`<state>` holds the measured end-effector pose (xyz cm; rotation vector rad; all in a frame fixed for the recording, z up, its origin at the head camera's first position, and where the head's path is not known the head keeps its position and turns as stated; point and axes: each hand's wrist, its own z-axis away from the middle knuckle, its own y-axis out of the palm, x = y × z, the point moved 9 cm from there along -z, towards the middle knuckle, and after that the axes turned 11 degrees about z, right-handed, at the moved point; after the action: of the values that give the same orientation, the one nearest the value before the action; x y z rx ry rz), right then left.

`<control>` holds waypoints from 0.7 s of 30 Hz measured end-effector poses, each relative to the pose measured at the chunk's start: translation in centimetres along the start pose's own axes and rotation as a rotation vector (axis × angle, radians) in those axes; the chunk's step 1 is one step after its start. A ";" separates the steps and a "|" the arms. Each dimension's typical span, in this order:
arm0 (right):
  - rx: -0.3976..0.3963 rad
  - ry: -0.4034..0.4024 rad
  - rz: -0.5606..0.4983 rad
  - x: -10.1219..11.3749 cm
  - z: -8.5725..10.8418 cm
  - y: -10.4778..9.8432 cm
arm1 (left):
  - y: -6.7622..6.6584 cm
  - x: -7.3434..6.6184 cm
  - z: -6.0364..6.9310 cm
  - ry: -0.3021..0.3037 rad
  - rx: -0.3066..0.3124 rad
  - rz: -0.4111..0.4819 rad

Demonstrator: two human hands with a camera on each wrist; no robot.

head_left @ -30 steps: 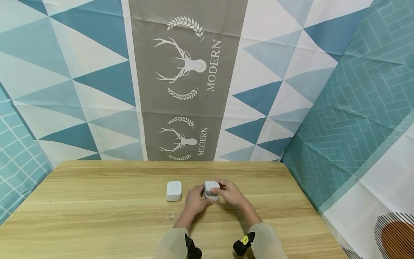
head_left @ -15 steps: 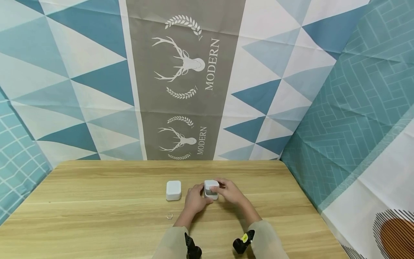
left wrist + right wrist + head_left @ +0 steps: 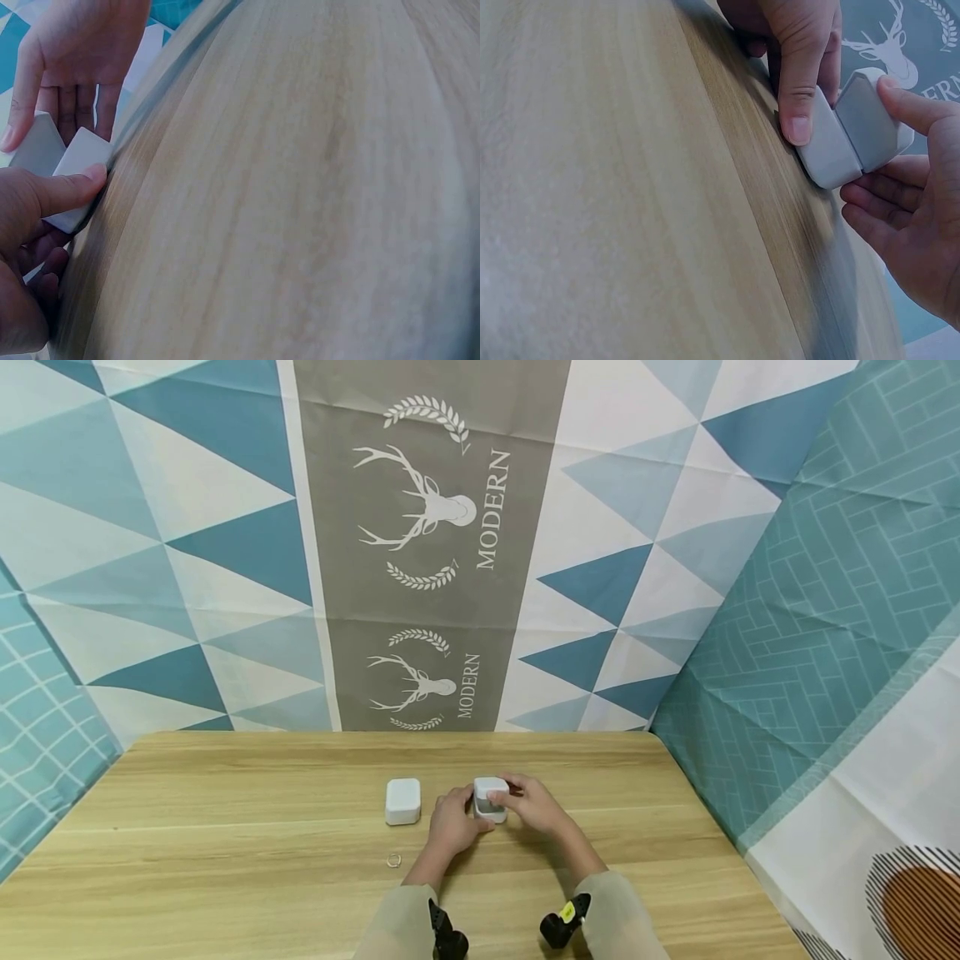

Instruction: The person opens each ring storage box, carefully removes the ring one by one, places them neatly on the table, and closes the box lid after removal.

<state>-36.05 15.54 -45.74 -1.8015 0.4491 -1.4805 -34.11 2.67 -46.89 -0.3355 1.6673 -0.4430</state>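
A small white hinged jewelry box (image 3: 491, 815) stands on the table with its lid partly raised and a grey inner face showing. My left hand (image 3: 452, 824) grips the lower half from the left, its thumb along the front. With thumb and fingers, my right hand (image 3: 536, 806) holds the lid (image 3: 871, 120) from the right. In the left wrist view, the lower half (image 3: 79, 169) sits under my left thumb. What lies inside the box cannot be made out. To the left is a second white box (image 3: 403, 801), closed. Nearer the front lies a small silver-coloured ring (image 3: 393, 861).
The wooden table (image 3: 225, 877) reaches back to a patterned cloth wall (image 3: 427, 568) with deer heads. Teal and white cloth (image 3: 795, 693) hangs at the right side. Black wrist cameras (image 3: 564, 925) are strapped over the sleeves.
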 end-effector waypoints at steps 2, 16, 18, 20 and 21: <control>0.001 0.000 0.000 0.0 0.0 0.0 | 0.0 0.0 0.0 -0.003 0.000 0.000; -0.008 0.015 0.001 -0.1 -0.1 -0.1 | 0.0 0.1 0.1 -0.016 -0.002 0.014; -0.008 0.016 -0.003 -0.1 -0.1 -0.1 | 0.0 0.1 0.0 -0.015 -0.003 0.007; -0.009 0.016 -0.005 -0.1 -0.1 -0.1 | 0.0 0.2 0.0 -0.017 -0.006 0.007; -0.011 0.015 -0.004 -0.1 -0.1 -0.1 | 0.1 0.2 0.0 -0.019 -0.007 0.007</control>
<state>-36.20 15.62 -45.74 -1.8019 0.4620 -1.4976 -34.16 2.61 -47.12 -0.3380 1.6518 -0.4279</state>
